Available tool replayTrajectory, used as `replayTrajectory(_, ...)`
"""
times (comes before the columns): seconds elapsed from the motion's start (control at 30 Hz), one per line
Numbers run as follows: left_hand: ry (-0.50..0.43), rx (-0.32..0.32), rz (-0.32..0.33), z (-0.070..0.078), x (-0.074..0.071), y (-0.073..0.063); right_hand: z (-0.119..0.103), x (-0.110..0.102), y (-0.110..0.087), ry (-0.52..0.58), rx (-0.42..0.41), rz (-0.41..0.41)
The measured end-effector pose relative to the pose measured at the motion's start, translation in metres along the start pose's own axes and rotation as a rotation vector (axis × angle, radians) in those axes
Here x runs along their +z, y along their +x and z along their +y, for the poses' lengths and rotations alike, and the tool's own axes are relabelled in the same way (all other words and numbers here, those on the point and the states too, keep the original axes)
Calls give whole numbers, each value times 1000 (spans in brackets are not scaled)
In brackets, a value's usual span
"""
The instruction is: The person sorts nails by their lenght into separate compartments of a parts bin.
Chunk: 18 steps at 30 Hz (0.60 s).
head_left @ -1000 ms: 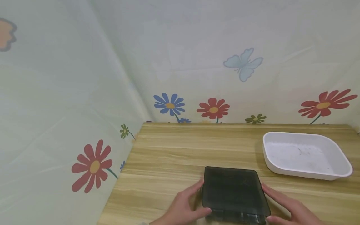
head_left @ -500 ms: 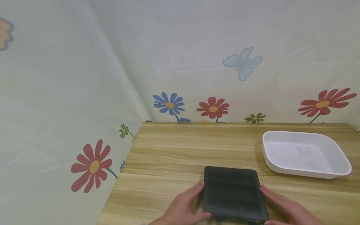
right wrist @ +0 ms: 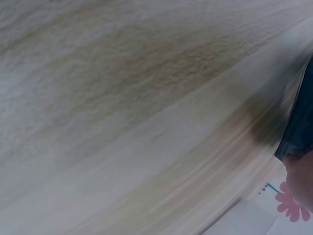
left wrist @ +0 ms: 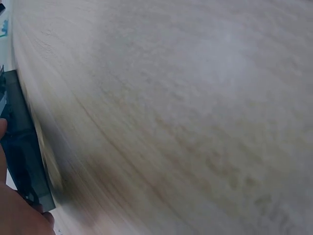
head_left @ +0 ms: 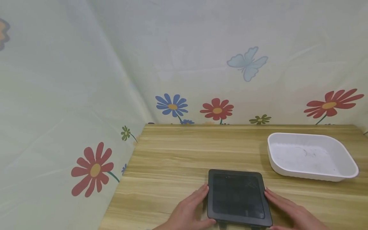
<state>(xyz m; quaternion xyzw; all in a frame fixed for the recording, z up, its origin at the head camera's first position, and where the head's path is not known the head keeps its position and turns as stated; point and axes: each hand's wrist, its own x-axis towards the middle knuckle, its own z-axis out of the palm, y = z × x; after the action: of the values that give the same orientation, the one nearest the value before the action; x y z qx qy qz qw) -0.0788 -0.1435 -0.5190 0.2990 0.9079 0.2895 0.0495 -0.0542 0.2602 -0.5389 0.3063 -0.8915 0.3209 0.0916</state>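
Note:
A flat, squarish black plastic case (head_left: 238,198) with a dark panel in its top is at the near side of the table in the head view. Two tabs, like latches, stick out at its near edge. My left hand (head_left: 187,210) holds its left side, thumb at the near corner and fingers farther along. On the opposite side my right hand (head_left: 296,210) grips it the same way, its thumb partly cut off by the frame. The left wrist view shows the case's dark side wall (left wrist: 22,152) close over the table; only its edge (right wrist: 299,117) appears in the right wrist view.
A white shallow tray (head_left: 313,174) stands at the back right, with faint marks on its bottom. The wood-grain table (head_left: 172,153) ends at a pale cloth backdrop (head_left: 187,57) printed with flowers and a butterfly, which also closes off the left side.
The case's top face has turned more toward the head camera, and its near edge sits lower in view. Less of the front side shows. Both hands keep their hold, nearly in place.

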Motion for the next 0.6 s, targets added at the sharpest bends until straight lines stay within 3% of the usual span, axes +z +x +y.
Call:
replayTrajectory(0.37,131,142,67,3,-3,4,-6,-10,3,-77,-6,-3)
replayTrajectory(0.5,208,235,48,11,-7,16,-13,-11,15,-82,-63,-37)
replayTrajectory(0.6,276,298,-4,16,-9,25,-17,-6,21,-107,-144,-46)
